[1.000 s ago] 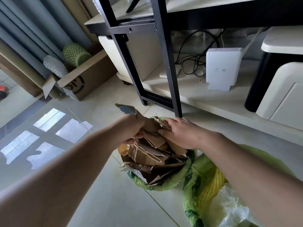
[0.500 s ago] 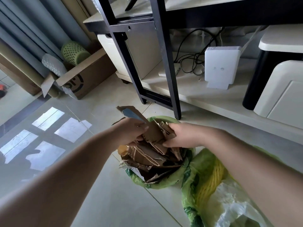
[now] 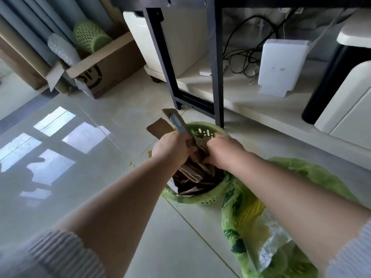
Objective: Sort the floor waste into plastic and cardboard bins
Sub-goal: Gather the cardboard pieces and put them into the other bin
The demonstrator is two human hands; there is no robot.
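Both hands are down in a green basket [image 3: 208, 200] that stands on the tiled floor [image 3: 100, 117], just in front of the black metal frame [image 3: 217, 77] of a shelf unit. The basket is packed with torn cardboard pieces [image 3: 192, 173], brown and crumpled, reaching up past its rim. The left hand [image 3: 174, 148] is closed around a cardboard strip [image 3: 174, 119] with a pale blue stripe, which sticks up and away from the pile. The right hand [image 3: 224, 150] is pressed knuckles-up into the cardboard; whether its fingers grip anything I cannot tell. Touching the basket on the near right side, a green plastic bag [image 3: 251, 227] lies slumped on the floor with something yellow and some white plastic inside. Off by the far left wall, an open cardboard box [image 3: 104, 65] holds a second green perforated basket [image 3: 90, 37] lying on its side.
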